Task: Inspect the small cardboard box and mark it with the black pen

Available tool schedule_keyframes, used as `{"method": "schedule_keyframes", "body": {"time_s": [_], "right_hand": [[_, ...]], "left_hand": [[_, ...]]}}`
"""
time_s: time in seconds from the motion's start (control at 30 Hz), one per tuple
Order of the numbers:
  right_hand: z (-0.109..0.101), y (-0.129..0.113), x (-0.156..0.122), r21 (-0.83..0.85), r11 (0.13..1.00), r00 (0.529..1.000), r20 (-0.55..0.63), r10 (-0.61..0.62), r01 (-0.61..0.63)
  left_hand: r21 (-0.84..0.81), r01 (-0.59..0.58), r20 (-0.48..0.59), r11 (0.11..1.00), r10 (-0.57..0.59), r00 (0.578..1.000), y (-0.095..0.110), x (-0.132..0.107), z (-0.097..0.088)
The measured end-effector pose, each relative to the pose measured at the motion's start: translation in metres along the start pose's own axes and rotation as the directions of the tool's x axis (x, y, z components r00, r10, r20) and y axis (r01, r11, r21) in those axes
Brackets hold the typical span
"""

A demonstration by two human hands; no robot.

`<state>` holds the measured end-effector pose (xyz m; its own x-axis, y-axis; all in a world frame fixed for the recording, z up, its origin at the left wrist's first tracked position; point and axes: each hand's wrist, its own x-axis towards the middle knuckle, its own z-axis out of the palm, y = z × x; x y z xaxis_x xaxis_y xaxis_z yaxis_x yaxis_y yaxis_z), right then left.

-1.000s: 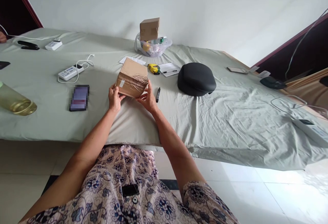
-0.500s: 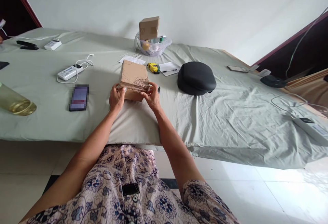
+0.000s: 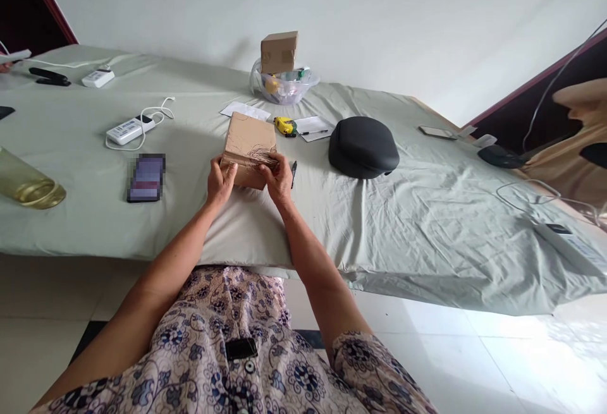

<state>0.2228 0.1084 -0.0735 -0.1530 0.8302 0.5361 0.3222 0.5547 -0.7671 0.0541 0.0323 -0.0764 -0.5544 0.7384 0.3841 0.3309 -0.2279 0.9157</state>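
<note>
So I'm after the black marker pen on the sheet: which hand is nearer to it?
Right. The right hand grips the cardboard box with the marker pen just beside its fingers. The left hand holds the box's far side, farther from the pen.

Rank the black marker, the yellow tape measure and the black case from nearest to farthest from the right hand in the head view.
1. Black marker, just right of the right hand.
2. Yellow tape measure, beyond the hand.
3. Black case, farther right.
</note>
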Motion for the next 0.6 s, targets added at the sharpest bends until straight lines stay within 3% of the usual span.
{"method": "schedule_keyframes", "body": {"time_s": [0.23,0.43,0.53,0.6], "right_hand": [[-0.004,-0.001,0.002,0.029,1.0,0.999,0.046,-0.006,0.005],[0.0,0.0,0.0,-0.063,0.998,0.999,0.045,0.022,-0.019],[-0.008,0.005,0.003,-0.069,0.998,0.998,0.065,-0.003,0.008],[-0.019,0.013,0.008,-0.076,0.997,1.0,0.014,-0.009,0.01]], "left_hand": [[0.03,0.002,-0.019,1.0,-0.001,1.0,-0.002,-0.001,0.0],[0.041,-0.023,-0.032,0.999,0.025,0.999,-0.005,0.002,-0.001],[0.075,-0.018,-0.043,0.997,0.022,0.999,-0.006,0.004,-0.002],[0.084,-0.012,-0.062,0.996,0.017,0.998,-0.007,0.006,-0.003]]}}
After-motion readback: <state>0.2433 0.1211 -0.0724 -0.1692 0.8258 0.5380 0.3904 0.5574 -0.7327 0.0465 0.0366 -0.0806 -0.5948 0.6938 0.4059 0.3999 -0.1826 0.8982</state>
